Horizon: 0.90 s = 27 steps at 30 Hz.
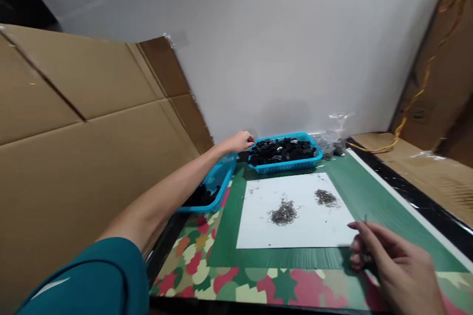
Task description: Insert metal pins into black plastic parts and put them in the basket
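Observation:
My left hand (240,141) reaches out to the left end of a blue plastic basket (288,166) heaped with small black parts (283,150). Its fingers are curled together above the rim, and whatever they hold, if anything, is hidden. Near the front right, my right hand (395,256) is closed with thumb and fingers round a thin dark metal tool (365,218), of which only a slim tip shows. A white sheet (254,226) lies between the hands, bearing two piles of tiny metal pins, a larger pile (284,213) and a smaller pile (325,198).
A second blue basket (221,184) with black parts stands at the left, partly behind my forearm. Clear plastic bags (330,145) sit by the wall. Cardboard (111,83) rises on the left. A green mat (369,182) covers the patterned tabletop (236,285). A yellow cord (401,125) hangs at right.

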Tool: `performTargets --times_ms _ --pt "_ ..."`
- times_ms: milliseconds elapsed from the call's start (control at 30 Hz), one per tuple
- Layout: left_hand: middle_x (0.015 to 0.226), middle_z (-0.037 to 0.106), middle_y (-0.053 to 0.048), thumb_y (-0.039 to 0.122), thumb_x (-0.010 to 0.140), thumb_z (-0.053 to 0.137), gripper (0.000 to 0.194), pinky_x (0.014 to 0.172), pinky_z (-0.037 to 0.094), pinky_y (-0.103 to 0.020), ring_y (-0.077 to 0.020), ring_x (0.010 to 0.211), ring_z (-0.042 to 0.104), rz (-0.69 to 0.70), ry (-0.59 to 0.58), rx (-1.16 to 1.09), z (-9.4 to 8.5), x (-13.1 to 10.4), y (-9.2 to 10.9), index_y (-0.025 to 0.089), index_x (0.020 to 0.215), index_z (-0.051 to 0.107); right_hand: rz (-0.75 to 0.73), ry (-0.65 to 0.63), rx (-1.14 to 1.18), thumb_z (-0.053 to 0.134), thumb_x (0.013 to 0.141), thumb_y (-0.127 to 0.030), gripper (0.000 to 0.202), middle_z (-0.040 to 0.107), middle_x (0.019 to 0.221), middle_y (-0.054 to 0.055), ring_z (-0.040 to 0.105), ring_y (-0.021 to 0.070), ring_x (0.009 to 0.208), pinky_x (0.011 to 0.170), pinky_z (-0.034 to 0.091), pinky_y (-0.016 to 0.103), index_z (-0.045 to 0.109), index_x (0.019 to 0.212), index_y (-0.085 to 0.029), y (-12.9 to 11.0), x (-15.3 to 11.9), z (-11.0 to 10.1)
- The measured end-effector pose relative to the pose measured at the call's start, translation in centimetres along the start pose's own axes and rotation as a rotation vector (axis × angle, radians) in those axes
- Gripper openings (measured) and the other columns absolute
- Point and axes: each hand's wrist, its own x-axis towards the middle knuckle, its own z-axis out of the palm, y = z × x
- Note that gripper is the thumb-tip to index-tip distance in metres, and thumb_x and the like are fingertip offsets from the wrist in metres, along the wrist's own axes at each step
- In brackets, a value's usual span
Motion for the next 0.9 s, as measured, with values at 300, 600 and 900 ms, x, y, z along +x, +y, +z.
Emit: performTargets --times_ms 300,600,900 --pt "0.133 0.067 -0.012 0.038 0.104 0.068 0.038 0.096 0.062 -0.047 -0.0259 0.114 0.069 -0.383 -0.276 0.152 2.7 -12.6 -9.7 0.016 0.134 0.065 -0.130 0.079 -0.353 0.075 0.074 -0.064 0.045 0.071 0.060 0.005 0.061 0.0176 0.050 0.039 0.043 0.022 0.087 0.080 -0.021 0.0 0.2 -0.7" --pt "0.135 0.066 -0.012 0.037 0.103 0.069 0.038 0.098 0.061 -0.047 -0.0266 0.117 0.069 -0.517 -0.179 0.191 5.4 -12.8 -7.8 0.017 0.135 0.065 -0.164 0.088 -0.361 0.076 0.076 -0.064 0.047 0.080 0.077 0.011 0.068 0.0237 0.060 0.049 0.053 0.029 0.084 0.081 -0.018 0.4 0.6 -0.2" --pt "0.132 0.073 -0.014 0.032 0.105 0.052 0.033 0.094 0.056 -0.040 -0.0323 0.120 0.068 -0.468 0.262 0.053 1.5 -12.0 -5.7 0.019 0.133 0.065 -0.249 0.022 -0.781 0.064 0.088 -0.060 0.044 0.054 0.057 0.001 0.049 0.0183 0.053 0.050 0.033 0.028 0.081 0.085 -0.020 -0.3 3.1 -1.5"
